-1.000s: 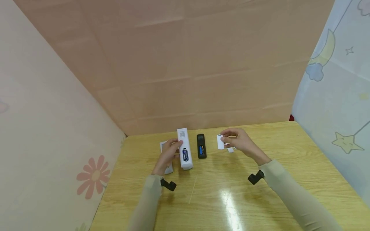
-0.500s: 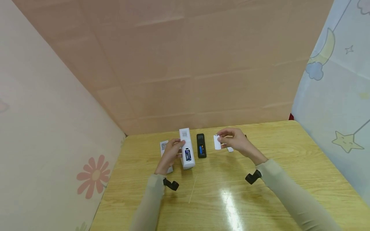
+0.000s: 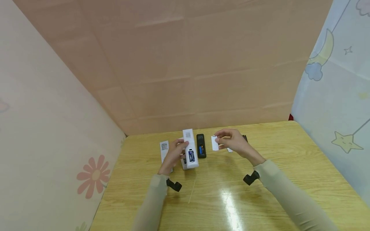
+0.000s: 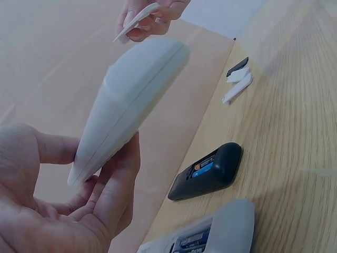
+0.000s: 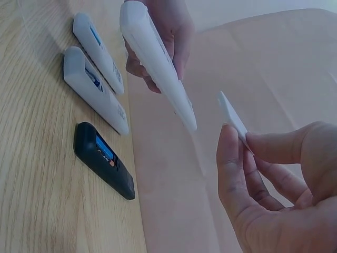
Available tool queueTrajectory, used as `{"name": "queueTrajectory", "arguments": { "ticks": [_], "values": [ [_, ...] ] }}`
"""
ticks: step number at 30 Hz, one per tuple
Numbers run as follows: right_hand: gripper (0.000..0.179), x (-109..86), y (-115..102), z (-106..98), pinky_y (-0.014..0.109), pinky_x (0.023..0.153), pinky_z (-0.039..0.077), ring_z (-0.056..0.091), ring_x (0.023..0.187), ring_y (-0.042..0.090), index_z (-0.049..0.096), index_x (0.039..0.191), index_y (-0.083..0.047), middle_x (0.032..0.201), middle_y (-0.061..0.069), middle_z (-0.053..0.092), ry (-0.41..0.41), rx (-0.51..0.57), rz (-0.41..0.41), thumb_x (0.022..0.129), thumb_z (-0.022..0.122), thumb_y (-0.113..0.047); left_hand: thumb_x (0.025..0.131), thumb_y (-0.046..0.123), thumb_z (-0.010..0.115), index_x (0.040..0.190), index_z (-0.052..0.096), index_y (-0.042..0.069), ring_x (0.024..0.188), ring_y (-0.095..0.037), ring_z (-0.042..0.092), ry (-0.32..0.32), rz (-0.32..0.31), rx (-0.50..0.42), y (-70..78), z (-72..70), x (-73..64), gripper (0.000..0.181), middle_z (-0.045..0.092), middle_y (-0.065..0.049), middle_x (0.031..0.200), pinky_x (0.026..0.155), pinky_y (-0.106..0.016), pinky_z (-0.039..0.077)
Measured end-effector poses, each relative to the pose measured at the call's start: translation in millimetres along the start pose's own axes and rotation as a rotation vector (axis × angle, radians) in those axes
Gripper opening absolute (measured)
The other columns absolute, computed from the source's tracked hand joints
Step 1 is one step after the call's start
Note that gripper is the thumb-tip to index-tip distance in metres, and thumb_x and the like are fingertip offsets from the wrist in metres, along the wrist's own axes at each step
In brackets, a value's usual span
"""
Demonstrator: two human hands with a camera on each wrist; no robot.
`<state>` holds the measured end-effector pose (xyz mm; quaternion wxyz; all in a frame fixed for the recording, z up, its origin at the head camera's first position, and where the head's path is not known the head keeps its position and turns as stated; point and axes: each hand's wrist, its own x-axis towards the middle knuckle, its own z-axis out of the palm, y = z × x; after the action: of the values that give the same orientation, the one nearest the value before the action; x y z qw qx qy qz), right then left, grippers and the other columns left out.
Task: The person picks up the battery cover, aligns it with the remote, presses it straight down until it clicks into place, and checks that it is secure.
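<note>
My left hand [image 3: 175, 154] holds a white remote control [image 3: 189, 141] up off the table, its back facing me and batteries [image 3: 191, 156] showing in the uncovered compartment. In the left wrist view the thumb and fingers grip the narrow end of that remote [image 4: 126, 100]. My right hand [image 3: 233, 141] pinches a thin white battery cover [image 3: 215, 143] between thumb and fingers, a short way right of the remote. From the right wrist, the cover [image 5: 233, 118] appears edge-on, apart from the remote [image 5: 158, 63].
On the wooden table [image 3: 138, 192] lie a black remote [image 3: 201, 146] and two more white remotes [image 5: 97, 92] [image 5: 98, 50], their battery compartments uncovered. Several loose covers [image 4: 239, 79], white and black, lie beyond. A peach cloth [image 3: 185, 64] hangs behind the table.
My left hand has carried the white remote rightward, uncovering another white remote beneath it. My right hand has brought the battery cover slightly leftward, narrowing the gap between them.
</note>
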<state>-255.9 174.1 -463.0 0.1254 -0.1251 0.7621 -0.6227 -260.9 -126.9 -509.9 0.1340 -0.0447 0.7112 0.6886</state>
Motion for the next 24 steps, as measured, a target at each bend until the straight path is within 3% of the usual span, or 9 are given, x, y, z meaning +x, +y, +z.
{"name": "queueTrajectory", "arguments": {
  "ticks": [7, 16, 24],
  "values": [
    [0.033, 1.0, -1.0, 4.0, 0.041, 0.085, 0.066, 0.074, 0.102, 0.023, 0.064, 0.134, 0.006, 0.13, 0.027, 0.065, -0.004, 0.002, -0.004, 0.106, 0.068, -0.009, 0.108, 0.031, 0.065, 0.142, 0.053, 0.001, 0.08, -0.015, 0.073, -0.019, 0.016, -0.021, 0.0, 8.6, 1.8, 0.048, 0.072, -0.017, 0.116, 0.064, -0.025, 0.06],
    [0.03, 4.1, -3.9, 11.3, 0.043, 0.085, 0.066, 0.075, 0.102, 0.024, 0.065, 0.132, 0.007, 0.128, 0.027, 0.064, 0.0, 0.042, -0.009, 0.105, 0.069, -0.007, 0.107, 0.035, 0.065, 0.146, 0.051, 0.001, 0.09, -0.019, 0.075, -0.034, 0.021, -0.009, 0.5, 13.0, 4.4, 0.054, 0.07, -0.021, 0.124, 0.076, -0.032, 0.065],
    [0.031, 6.3, -1.9, 16.6, 0.051, 0.089, 0.064, 0.075, 0.101, 0.024, 0.065, 0.131, 0.007, 0.127, 0.025, 0.063, -0.012, 0.057, -0.007, 0.104, 0.07, -0.008, 0.108, 0.034, 0.065, 0.143, 0.051, -0.001, 0.086, -0.018, 0.073, -0.066, 0.028, -0.023, -0.4, 18.7, 3.5, 0.051, 0.07, -0.02, 0.12, 0.069, -0.029, 0.06]
  ]
}}
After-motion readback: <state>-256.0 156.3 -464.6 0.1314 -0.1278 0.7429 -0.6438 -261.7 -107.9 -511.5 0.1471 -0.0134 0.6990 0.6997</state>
